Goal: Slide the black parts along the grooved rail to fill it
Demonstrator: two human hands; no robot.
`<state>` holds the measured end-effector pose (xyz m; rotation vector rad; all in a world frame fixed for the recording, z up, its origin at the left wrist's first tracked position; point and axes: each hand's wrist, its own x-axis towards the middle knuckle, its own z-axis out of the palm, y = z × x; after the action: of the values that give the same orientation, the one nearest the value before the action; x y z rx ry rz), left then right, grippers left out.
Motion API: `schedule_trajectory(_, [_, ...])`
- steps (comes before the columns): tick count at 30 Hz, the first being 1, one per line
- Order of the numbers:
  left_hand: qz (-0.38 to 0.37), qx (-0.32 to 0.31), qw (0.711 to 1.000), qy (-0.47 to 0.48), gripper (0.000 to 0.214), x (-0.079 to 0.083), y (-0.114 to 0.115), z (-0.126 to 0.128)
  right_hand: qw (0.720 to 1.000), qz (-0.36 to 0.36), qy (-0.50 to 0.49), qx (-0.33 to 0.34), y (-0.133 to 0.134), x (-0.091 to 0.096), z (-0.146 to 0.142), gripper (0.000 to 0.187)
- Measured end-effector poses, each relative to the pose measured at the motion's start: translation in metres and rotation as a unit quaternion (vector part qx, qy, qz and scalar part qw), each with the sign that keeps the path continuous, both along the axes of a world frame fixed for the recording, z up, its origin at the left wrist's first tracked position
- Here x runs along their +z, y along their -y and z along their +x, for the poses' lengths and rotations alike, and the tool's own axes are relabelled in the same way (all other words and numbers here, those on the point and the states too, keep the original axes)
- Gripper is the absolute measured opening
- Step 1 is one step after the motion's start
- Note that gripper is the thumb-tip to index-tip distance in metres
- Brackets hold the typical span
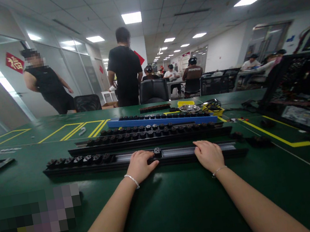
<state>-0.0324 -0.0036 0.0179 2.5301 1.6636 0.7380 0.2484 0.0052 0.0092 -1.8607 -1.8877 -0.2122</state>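
A long black rail (179, 152) with a silver channel lies across the green table (171, 209) just in front of me. Several black clips (79, 160) sit in a row on its left end. One lone black clip (157, 152) sits near the middle of the rail. My left hand (141, 165) rests on the rail's near edge, fingers curled, fingertips right beside that lone clip. My right hand (209, 154) lies on the rail further right, fingers bent over its near edge.
Behind it lie a second black rail (147, 138) full of clips and a blue rail (158, 120). A metal bowl (189, 108) stands at the back. A black equipment case (304, 97) is at right. Two people stand beyond the table; others sit further back.
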Motion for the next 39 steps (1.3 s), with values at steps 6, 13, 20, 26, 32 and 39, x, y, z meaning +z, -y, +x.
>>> schedule_trajectory(6, [-0.009,-0.026,1.000,0.002,0.038,-0.001,-0.001,0.001,1.000,0.001,-0.001,-0.004,-0.001,-0.001,0.000,0.040])
schedule_trajectory(13, [-0.025,-0.037,0.999,-0.014,0.040,0.001,0.002,0.005,1.000,0.003,-0.002,-0.001,0.000,0.000,0.000,0.040])
schedule_trajectory(20, [-0.033,-0.044,0.998,-0.019,0.043,-0.001,0.004,0.006,1.000,0.017,-0.006,0.010,0.001,-0.003,-0.006,0.038])
schedule_trajectory(26, [-0.047,-0.038,0.997,-0.039,0.048,0.001,0.008,0.009,0.998,0.015,-0.004,0.059,0.003,-0.001,-0.024,0.038])
schedule_trajectory(32, [-0.030,-0.052,0.997,-0.055,0.050,-0.002,0.007,0.010,0.995,-0.012,-0.015,0.098,0.005,0.004,-0.042,0.039])
schedule_trajectory(39, [-0.019,-0.042,0.996,-0.075,0.051,-0.004,0.008,0.011,0.991,-0.050,-0.060,0.108,0.008,0.012,-0.066,0.043])
